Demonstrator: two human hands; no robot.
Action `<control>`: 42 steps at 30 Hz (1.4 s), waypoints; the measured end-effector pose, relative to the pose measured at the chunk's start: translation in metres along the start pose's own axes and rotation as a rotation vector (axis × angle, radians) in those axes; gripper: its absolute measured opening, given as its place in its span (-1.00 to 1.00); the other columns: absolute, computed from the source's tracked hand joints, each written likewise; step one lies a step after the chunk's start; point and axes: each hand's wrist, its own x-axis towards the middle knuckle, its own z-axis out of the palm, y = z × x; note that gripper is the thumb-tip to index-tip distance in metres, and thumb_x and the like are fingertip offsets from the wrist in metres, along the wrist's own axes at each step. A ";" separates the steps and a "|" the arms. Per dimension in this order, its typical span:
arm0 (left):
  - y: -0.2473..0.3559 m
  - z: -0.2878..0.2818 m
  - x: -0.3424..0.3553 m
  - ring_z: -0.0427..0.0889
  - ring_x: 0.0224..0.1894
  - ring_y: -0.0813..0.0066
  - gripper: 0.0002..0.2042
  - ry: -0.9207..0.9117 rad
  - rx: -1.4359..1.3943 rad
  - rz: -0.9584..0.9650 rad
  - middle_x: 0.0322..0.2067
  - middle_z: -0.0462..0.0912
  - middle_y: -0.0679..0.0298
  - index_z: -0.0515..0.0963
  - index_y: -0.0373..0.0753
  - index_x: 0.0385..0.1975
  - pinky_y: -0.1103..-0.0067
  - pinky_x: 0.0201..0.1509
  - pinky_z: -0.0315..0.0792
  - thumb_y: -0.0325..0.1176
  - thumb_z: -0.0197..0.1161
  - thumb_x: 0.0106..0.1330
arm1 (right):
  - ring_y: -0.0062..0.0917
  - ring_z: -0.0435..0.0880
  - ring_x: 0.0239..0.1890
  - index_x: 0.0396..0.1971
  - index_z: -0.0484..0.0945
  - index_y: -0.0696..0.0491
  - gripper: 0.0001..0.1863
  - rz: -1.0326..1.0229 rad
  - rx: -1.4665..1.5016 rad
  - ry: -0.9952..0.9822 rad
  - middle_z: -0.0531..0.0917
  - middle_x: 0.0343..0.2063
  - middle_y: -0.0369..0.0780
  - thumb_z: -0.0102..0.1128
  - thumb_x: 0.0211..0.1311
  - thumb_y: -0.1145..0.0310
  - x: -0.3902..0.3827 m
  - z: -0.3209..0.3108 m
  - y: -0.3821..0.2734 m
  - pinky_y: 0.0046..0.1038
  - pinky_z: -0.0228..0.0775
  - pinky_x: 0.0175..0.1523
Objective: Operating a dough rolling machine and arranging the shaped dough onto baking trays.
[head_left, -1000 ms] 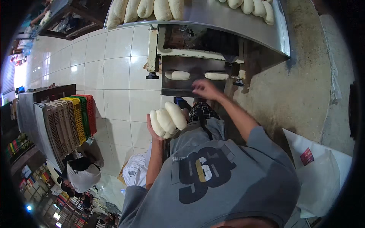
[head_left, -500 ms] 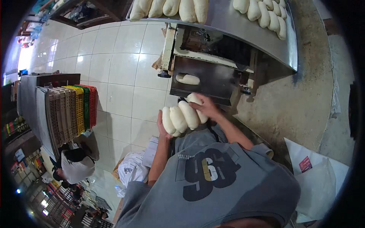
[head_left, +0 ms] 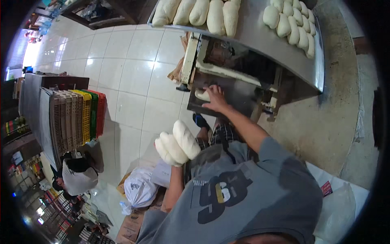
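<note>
Nearest me is my grey shirt (head_left: 260, 191), soft cloth with a dark, rounded print, and just beyond it my left hand (head_left: 176, 167) is cupped from beneath around a bundle of dough rolls (head_left: 174, 147), most of its fingers hidden by them. I count at least three in there: pale, smooth, plump cylinders with blunt ends, pressed side by side, the rightmost leaning up higher than the others. Farther out, my right hand (head_left: 216, 99) lies over a single roll (head_left: 201, 95) on the dark, flat tray (head_left: 239, 92); its fingers are a little apart and bent across the dough, though I cannot tell whether they grip it. To my left sits a crinkled white sack (head_left: 140, 187), gathered at its neck, by brown cardboard (head_left: 131, 227). Past the tray rises the bench (head_left: 252, 34), smooth grey metal with a bright rim, carrying thick, long rolls (head_left: 199, 12) on its left and rows of smaller, rounded ones (head_left: 292, 24) on its right. Glossy square tiles (head_left: 132, 77) spread off to the left, where slotted plastic crates (head_left: 86, 118) stand packed in beige, yellow, green and red.
</note>
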 end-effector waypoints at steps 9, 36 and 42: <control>0.002 0.036 0.015 0.53 -0.09 0.28 -0.52 -0.203 -0.028 -0.040 -0.15 0.57 0.20 0.46 -0.16 -0.09 0.34 0.08 0.35 0.11 -0.19 0.34 | -0.29 0.54 -0.14 -0.07 0.43 0.10 -0.52 0.388 0.512 0.019 0.54 -0.22 -0.12 0.23 -0.05 0.26 -0.016 0.031 0.040 -0.26 0.39 -0.07; -0.042 0.380 0.197 0.31 0.03 0.22 -0.46 -0.046 1.181 1.086 -0.03 0.32 0.01 0.18 -0.38 0.10 0.39 0.15 0.20 -0.06 0.04 0.34 | -0.55 0.49 -0.22 -0.05 0.39 0.05 -0.63 0.468 0.840 1.223 0.52 -0.25 -0.24 0.13 0.23 0.17 -0.137 -0.354 0.027 -0.43 0.36 -0.15; -0.022 0.196 0.127 0.38 -0.46 0.65 -0.78 -0.154 1.173 0.562 -0.53 0.44 0.37 0.42 -0.28 -0.42 0.69 -0.37 0.27 -0.28 -0.02 0.39 | -0.67 0.46 -0.52 -0.38 0.48 0.09 -0.81 0.531 0.738 0.870 0.51 -0.56 -0.33 0.10 0.27 0.26 -0.153 -0.193 0.034 -0.56 0.31 -0.41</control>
